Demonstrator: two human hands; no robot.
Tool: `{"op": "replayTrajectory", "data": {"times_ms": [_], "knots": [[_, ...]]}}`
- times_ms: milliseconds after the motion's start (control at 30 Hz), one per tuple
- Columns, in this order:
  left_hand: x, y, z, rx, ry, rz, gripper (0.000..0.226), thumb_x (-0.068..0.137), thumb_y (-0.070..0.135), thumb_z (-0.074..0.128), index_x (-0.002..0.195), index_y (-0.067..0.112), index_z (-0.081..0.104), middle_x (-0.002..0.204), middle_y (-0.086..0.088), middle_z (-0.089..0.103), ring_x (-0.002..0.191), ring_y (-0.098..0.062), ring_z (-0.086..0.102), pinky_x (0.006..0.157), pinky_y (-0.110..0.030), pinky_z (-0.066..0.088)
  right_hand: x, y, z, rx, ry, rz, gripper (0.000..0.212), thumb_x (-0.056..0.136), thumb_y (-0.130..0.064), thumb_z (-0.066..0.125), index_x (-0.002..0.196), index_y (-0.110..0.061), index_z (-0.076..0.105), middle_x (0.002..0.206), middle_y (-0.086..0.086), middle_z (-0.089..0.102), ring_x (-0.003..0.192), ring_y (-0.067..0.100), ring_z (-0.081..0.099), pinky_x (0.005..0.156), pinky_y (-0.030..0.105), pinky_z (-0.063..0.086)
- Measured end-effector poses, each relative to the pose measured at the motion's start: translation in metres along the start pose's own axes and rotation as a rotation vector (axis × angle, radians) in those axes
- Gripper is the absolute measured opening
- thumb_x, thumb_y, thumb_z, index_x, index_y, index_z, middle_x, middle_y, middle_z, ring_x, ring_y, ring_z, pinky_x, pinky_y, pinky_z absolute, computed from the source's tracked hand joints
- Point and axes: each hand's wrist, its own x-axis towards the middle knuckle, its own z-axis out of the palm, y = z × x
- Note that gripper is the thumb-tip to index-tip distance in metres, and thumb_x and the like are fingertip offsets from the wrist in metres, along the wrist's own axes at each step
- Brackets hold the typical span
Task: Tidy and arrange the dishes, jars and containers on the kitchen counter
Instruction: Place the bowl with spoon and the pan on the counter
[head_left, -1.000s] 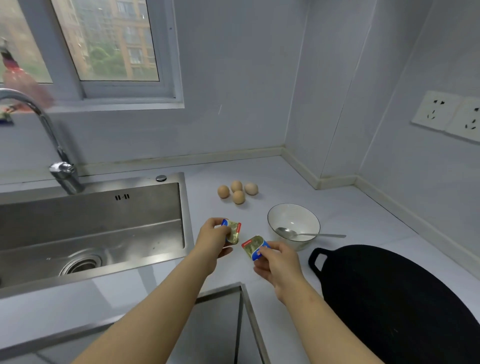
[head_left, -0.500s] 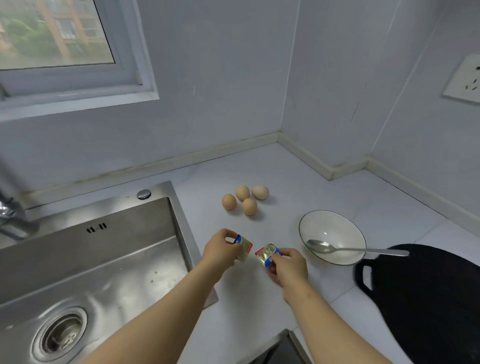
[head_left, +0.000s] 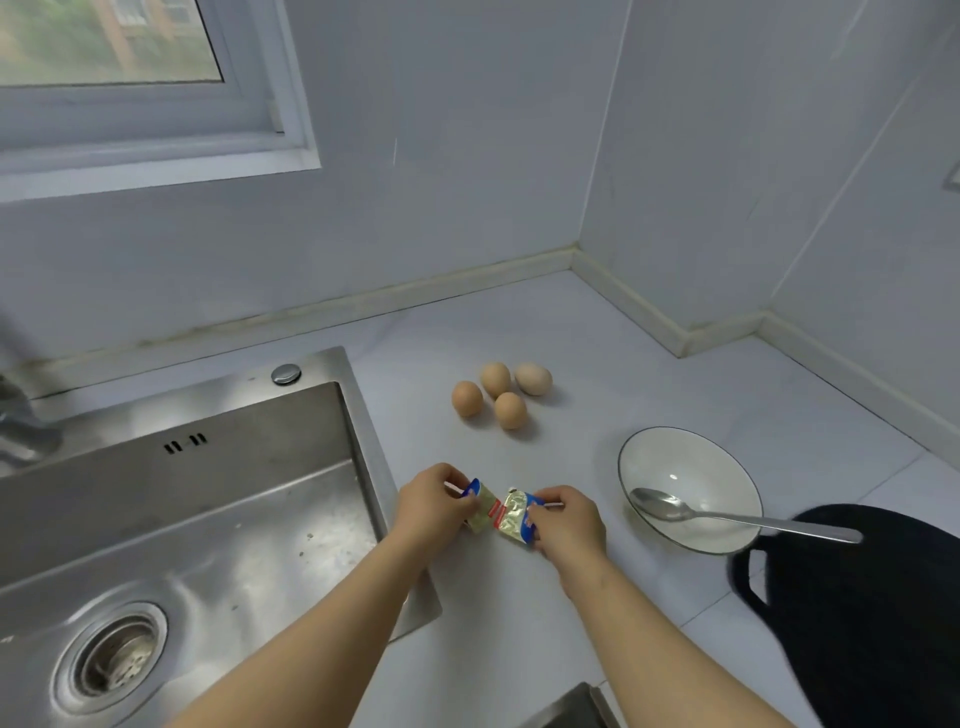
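My left hand (head_left: 430, 506) pinches a small foil packet (head_left: 480, 512) with blue and red print. My right hand (head_left: 569, 522) pinches a second foil packet (head_left: 514, 517) of the same kind. The two packets meet between my hands, low over the white counter (head_left: 597, 364) beside the sink's right rim. A white bowl (head_left: 691, 488) with a dark rim stands to the right, and a metal spoon (head_left: 727, 514) lies across it with its handle pointing right. Several brown eggs (head_left: 501, 395) lie loose behind my hands.
A steel sink (head_left: 208, 519) with a drain (head_left: 114, 660) fills the left. A black pan (head_left: 872, 613) with a loop handle lies at the right edge. Walls form a corner behind the counter; a window (head_left: 104, 47) is at top left.
The view has tilted down and moved closer. My hands have lowered toward the counter and drawn together, so the two packets now touch.
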Motion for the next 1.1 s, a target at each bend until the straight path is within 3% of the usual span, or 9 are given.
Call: {"op": "replayTrajectory", "data": {"times_ms": [100,233,333,500,633,767,900,1033,1100], "knots": [[-0.002,0.0,0.001,0.06,0.008,0.024,0.016,0.085,0.023,0.065,0.099,0.018,0.059,0.092,0.0,0.063,0.072,-0.009,0.056,0.052,-0.014,0.039,0.002,0.002,0.001,-0.026,-0.008,0.011,0.013,0.085,-0.003,0.051,0.089,-0.014,0.058,0.087,0.004,0.06,0.066,0.017,0.052,0.054,0.025,0.041],[-0.005,-0.001,0.004,0.134,0.029,0.028,0.022,0.088,0.025,0.061,0.108,0.016,0.059,0.094,0.001,0.059,0.078,-0.011,0.054,0.051,-0.013,0.035,0.004,0.005,0.0,-0.022,-0.012,0.025,0.016,0.085,-0.004,0.052,0.095,-0.015,0.057,0.094,0.004,0.06,0.077,0.022,0.057,0.064,0.028,0.047],[-0.005,-0.001,0.004,0.189,0.038,0.016,0.024,0.088,0.025,0.061,0.11,0.016,0.059,0.097,0.0,0.061,0.082,-0.012,0.053,0.052,-0.015,0.036,0.005,0.004,-0.003,0.018,-0.029,0.041,0.014,0.085,-0.004,0.053,0.095,-0.013,0.057,0.095,0.007,0.061,0.073,0.021,0.055,0.066,0.03,0.05],[-0.006,0.003,0.005,0.261,0.091,0.019,0.031,0.087,0.025,0.059,0.116,0.015,0.057,0.112,-0.006,0.06,0.089,-0.015,0.052,0.069,-0.023,0.039,0.002,0.002,-0.013,0.082,-0.065,0.075,0.008,0.086,-0.005,0.052,0.09,-0.011,0.057,0.081,0.009,0.058,0.055,0.016,0.048,0.045,0.023,0.038],[-0.008,0.022,0.005,0.178,0.16,0.086,0.03,0.09,0.025,0.054,0.118,0.015,0.057,0.115,-0.007,0.056,0.103,-0.021,0.054,0.079,-0.03,0.047,-0.005,-0.009,-0.021,0.044,-0.112,0.0,0.01,0.085,-0.01,0.055,0.079,-0.018,0.058,0.082,0.005,0.06,0.066,0.018,0.052,0.051,0.022,0.036],[-0.015,0.065,0.005,0.033,0.122,0.217,0.017,0.093,0.024,0.051,0.106,0.017,0.059,0.104,-0.004,0.059,0.088,-0.018,0.052,0.073,-0.027,0.041,-0.016,-0.038,-0.042,0.093,-0.102,-0.1,0.011,0.088,-0.011,0.055,0.08,-0.019,0.056,0.077,0.001,0.059,0.061,0.013,0.053,0.057,0.021,0.042],[-0.025,0.107,0.008,-0.074,0.067,0.299,0.007,0.091,0.024,0.051,0.089,0.027,0.057,0.108,-0.006,0.057,0.094,-0.019,0.053,0.063,-0.022,0.039,-0.026,-0.066,-0.075,0.189,-0.006,-0.173,0.009,0.088,-0.011,0.054,0.083,-0.017,0.059,0.076,0.001,0.06,0.062,0.013,0.054,0.057,0.021,0.042],[-0.041,0.139,0.017,-0.089,-0.004,0.398,0.011,0.093,0.025,0.052,0.1,0.022,0.06,0.091,0.002,0.059,0.068,-0.004,0.049,0.054,-0.01,0.037,-0.04,-0.08,-0.116,0.259,0.093,-0.224,0.011,0.089,-0.012,0.054,0.082,-0.018,0.059,0.08,0.001,0.061,0.065,0.012,0.055,0.063,0.023,0.045],[-0.049,0.151,0.028,-0.132,-0.064,0.437,0.008,0.093,0.023,0.054,0.098,0.021,0.06,0.079,0.006,0.055,0.063,-0.004,0.047,0.052,-0.015,0.037,-0.047,-0.079,-0.138,0.292,0.162,-0.255,0.012,0.09,-0.013,0.054,0.082,-0.02,0.059,0.083,0.001,0.061,0.068,0.012,0.057,0.067,0.024,0.047]]}}
